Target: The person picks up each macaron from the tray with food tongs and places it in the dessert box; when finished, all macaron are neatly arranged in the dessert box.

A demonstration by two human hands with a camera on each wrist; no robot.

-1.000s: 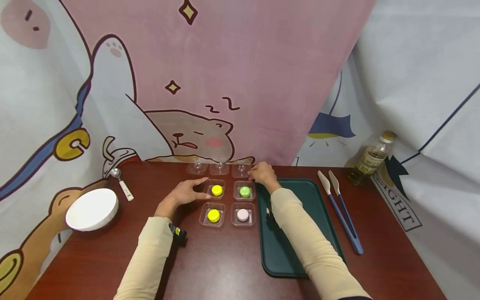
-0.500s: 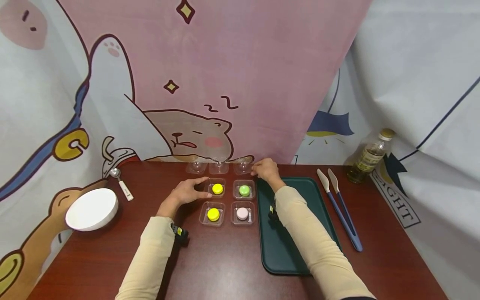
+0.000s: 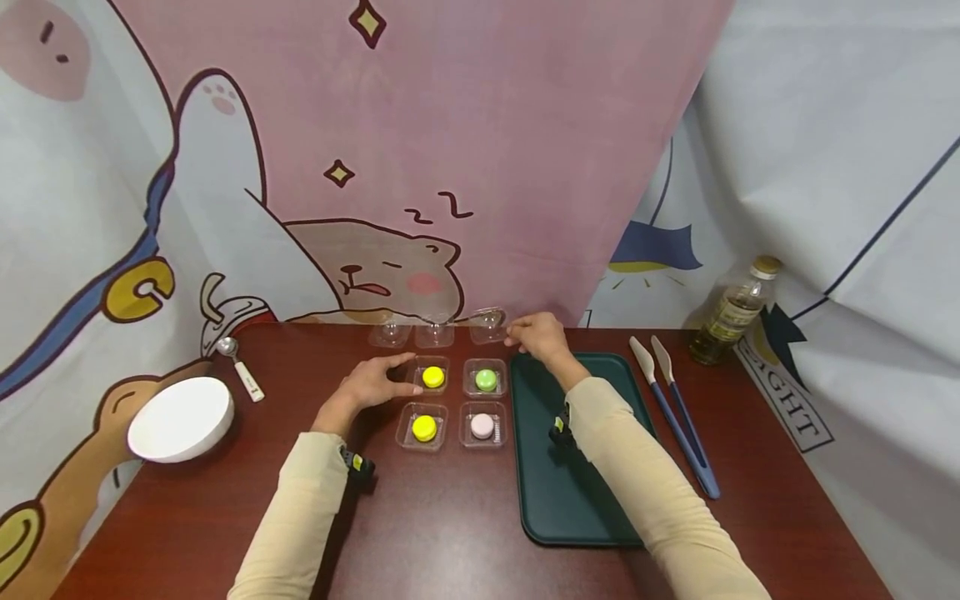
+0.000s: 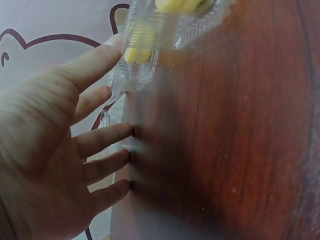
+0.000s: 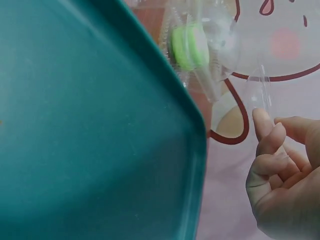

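pinching the rim of a clear domed plastic lid (image 3: 489, 327) between thumb and forefinger, the right hand (image 3: 540, 335) holds it tilted at the back edge of the red-brown wooden worktop (image 3: 420, 517), beyond a round green macaron (image 3: 486, 381). the left hand (image 3: 366, 385) has its fingers straight and spread, nothing held, beside a clear square plastic tub (image 3: 444, 389) containing a round yellow macaron (image 3: 432, 377).

A glossy, dark reddish-brown wood-grain table (image 3: 427, 517) is backed by a pink fabric backdrop (image 3: 495, 150) printed with a sleeping beige bear (image 3: 397, 267). On the right, white cloth (image 3: 840, 150) is draped in soft folds, and pale light (image 3: 450, 554) is reflected near the table's front
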